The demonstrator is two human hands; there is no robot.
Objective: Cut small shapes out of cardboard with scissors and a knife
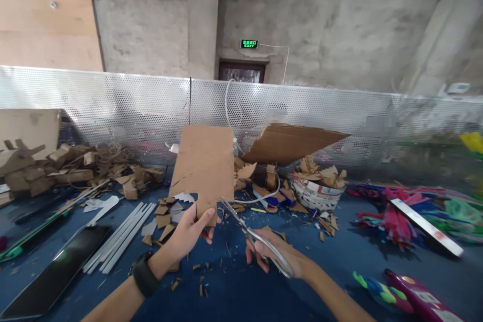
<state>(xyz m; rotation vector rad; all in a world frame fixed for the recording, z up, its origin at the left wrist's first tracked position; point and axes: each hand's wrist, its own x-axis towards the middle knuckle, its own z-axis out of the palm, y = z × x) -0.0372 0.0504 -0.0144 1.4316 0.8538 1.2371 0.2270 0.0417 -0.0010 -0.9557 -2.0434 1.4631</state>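
My left hand [193,229] pinches the narrow tab at the bottom of a cardboard piece [206,161], thumb in front and fingers behind. The piece stands upright, wide above and cut narrow below. In my right hand [277,251] is a pair of metal scissors [249,231], its handles running along the palm. The blade tips reach the cardboard's lower edge, just right of the tab. Whether the blades are closed on the cardboard I cannot make out. Small cardboard scraps [202,287] lie on the blue table [226,307] below my hands.
White sticks [121,236] and a black flat panel [64,266] lie at left, near heaped cardboard scraps [68,168]. Behind stand a large cardboard sheet [294,143] and a scrap-filled basket [319,196]. Colourful strips [403,216] and a purple object [418,294] are at right.
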